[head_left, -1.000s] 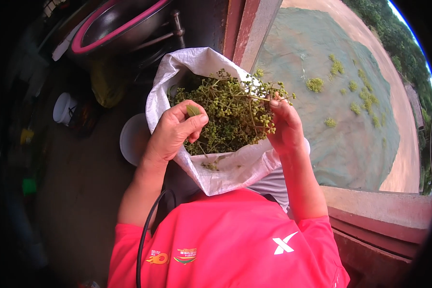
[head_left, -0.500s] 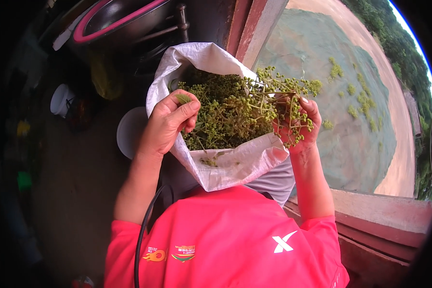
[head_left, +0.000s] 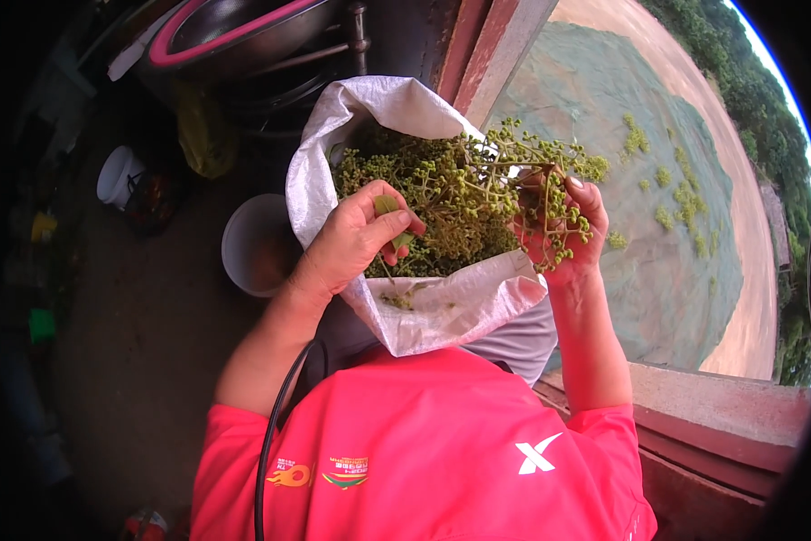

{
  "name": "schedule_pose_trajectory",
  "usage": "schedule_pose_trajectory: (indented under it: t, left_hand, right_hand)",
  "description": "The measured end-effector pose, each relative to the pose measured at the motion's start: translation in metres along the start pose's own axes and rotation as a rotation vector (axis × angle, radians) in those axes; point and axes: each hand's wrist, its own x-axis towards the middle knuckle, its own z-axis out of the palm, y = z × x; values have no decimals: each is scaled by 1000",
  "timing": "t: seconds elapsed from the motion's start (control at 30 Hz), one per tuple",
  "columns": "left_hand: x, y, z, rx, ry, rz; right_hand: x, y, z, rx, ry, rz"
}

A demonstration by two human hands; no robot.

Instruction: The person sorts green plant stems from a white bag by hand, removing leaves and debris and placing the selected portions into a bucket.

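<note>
A white woven sack (head_left: pixel 478 305) stands in front of me, its mouth folded wide, full of green berry clusters (head_left: pixel 442 216) on thin stems. My left hand (head_left: pixel 360 230) is over the sack's left side, thumb and fingers pinched on a green leaf (head_left: pixel 389 216). On the right rim, my right hand (head_left: pixel 570 221) is closed around the stems of a branching sprig of green berries (head_left: pixel 523 162). That sprig spreads leftward over the sack's contents. Part of the right hand's fingers is hidden behind the berries.
Left of the sack are a pale bucket (head_left: pixel 254 248) and a smaller white tub (head_left: pixel 119 176). A pink-rimmed metal basin (head_left: pixel 243 36) is at the upper left. To the right, past a wooden frame (head_left: pixel 505 54), more clusters (head_left: pixel 685 194) lie on a green sheet (head_left: pixel 604 298).
My left hand has moved right and slightly down, bringing the leaf over the berries in the sack. The right hand still holds its sprig at the right rim.
</note>
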Motion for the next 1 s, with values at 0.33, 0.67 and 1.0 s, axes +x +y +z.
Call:
schedule_pose_trajectory:
  t: [0.33, 0.67, 1.0]
  left_hand:
    - [4, 2, 4, -119, 4, -71]
    - [12, -10, 0, -99, 71, -1]
    - [2, -7, 2, 53, 77, -3]
  right_hand:
    - [-4, 12, 4, 58, 84, -5]
    - [-6, 10, -9, 23, 80, -57]
    - [-17, -8, -28, 15, -28, -24]
